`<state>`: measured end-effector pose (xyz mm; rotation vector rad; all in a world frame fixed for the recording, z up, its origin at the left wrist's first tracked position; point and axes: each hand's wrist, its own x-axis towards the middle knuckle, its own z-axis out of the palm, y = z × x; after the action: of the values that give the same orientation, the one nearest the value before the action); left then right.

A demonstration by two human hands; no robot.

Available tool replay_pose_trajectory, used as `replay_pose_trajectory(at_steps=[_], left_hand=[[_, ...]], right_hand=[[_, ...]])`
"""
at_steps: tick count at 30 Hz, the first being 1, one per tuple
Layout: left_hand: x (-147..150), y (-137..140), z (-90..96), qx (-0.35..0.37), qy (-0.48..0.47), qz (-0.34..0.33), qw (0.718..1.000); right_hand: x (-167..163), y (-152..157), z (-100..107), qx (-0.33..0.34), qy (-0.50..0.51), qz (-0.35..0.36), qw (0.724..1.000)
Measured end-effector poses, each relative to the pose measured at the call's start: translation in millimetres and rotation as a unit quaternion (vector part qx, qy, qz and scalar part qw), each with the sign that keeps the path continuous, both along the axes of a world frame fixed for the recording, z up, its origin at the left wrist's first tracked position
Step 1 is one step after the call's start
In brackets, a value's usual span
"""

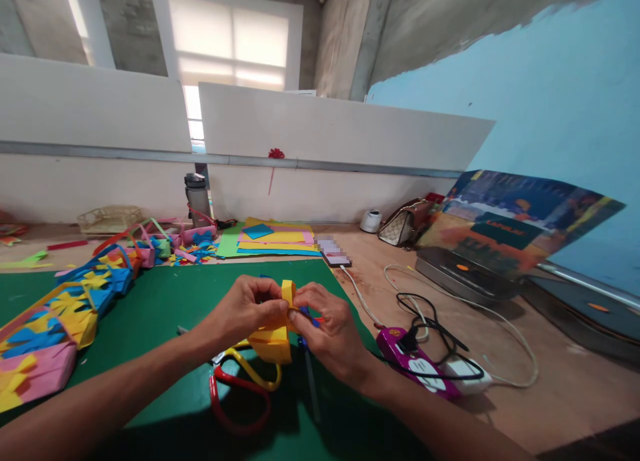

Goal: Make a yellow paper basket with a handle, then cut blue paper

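Both hands are at a small yellow paper basket [270,344] above the green mat [165,314]. My left hand [250,307] is closed, pinching the basket's upright yellow paper strip between thumb and fingers. From the other side, my right hand [333,327] is closed on the same strip, its fingertips close to the left thumb. Under the basket lies a pair of scissors [240,381] with red and yellow handle loops. Just beside the right hand, a blue tool with a pale stick [312,384] is partly hidden; whether that hand touches it I cannot tell.
Finished paper baskets [75,314] filled with cut paper line the left side. Coloured paper sheets [275,237], paper scraps [200,247] and a grey bottle [199,201] stand at the back. On the right are a phone [336,255], a purple power strip [415,361] and tangled cables.
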<state>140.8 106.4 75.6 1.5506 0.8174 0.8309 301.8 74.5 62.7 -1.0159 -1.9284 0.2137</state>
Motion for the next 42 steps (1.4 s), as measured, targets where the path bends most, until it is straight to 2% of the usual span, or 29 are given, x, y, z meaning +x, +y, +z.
replay_pose_trajectory(at_steps=[9,13,15,17,20,22,25,27,35,42], left_hand=[[4.5,-5.2,0.6,-0.006,-0.033,0.031,0.999],[7.1,-6.5,-2.1,-0.007,-0.055,0.083,0.995],[7.5,-8.0,-3.0,0.047,-0.055,0.111,0.991],[6.9,-9.9,-3.9,0.148,-0.032,0.14,0.978],[4.5,-11.3,-6.3,0.305,0.025,0.193,0.932],[2.8,-10.4,-9.0,0.382,0.068,0.214,0.897],[1.4,-7.3,-13.9,0.478,0.115,0.206,0.846],[1.3,-5.5,-17.0,0.509,0.12,0.182,0.833],[4.0,-7.5,-19.1,0.487,0.073,0.123,0.861],[6.6,-9.1,-19.1,0.425,0.045,0.126,0.895]], right_hand=[[-1.0,-3.2,2.6,0.026,0.025,-0.009,0.999],[-1.6,-3.4,3.7,0.034,0.012,-0.004,0.999],[-1.6,-2.9,4.0,0.036,0.005,-0.009,0.999],[-1.6,-2.3,4.4,0.041,-0.005,-0.017,0.999],[-2.0,-1.7,5.8,0.047,-0.024,-0.027,0.998],[-2.5,-2.0,6.8,0.045,-0.035,-0.03,0.998],[-3.2,-3.1,7.9,0.044,-0.043,-0.03,0.998],[-3.2,-3.9,8.3,0.045,-0.042,-0.028,0.998],[-2.4,-6.3,8.2,0.052,-0.065,-0.063,0.995],[-1.9,-4.8,5.9,0.065,-0.072,-0.078,0.992]])
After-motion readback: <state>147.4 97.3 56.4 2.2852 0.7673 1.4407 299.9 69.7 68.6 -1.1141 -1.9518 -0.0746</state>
